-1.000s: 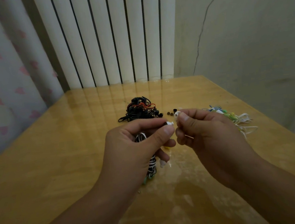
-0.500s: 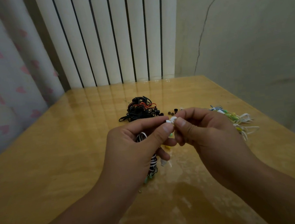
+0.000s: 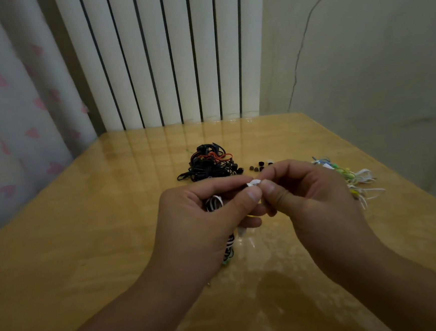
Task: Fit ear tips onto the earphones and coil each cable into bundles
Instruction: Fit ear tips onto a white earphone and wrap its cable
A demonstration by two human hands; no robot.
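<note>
right hand [image 3: 310,197] closed in, white ear tip [image 3: 254,182] meeting earbud

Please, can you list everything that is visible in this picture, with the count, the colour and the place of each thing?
table: one, glossy yellow wood, fills the lower view
black cable pile: one tangle, black with some orange, table middle, far side
loose ear tips: several, dark, right of the black pile
light cable pile: one tangle, white, green, blue, table right
striped cable: one, black and white, held in the left hand
white earbud and tip: small, white, between both grips
radiator: one, white, behind the table
curtain: white with pink hearts, left
left hand: pinches the earbud
right hand: pinches the tip
</note>
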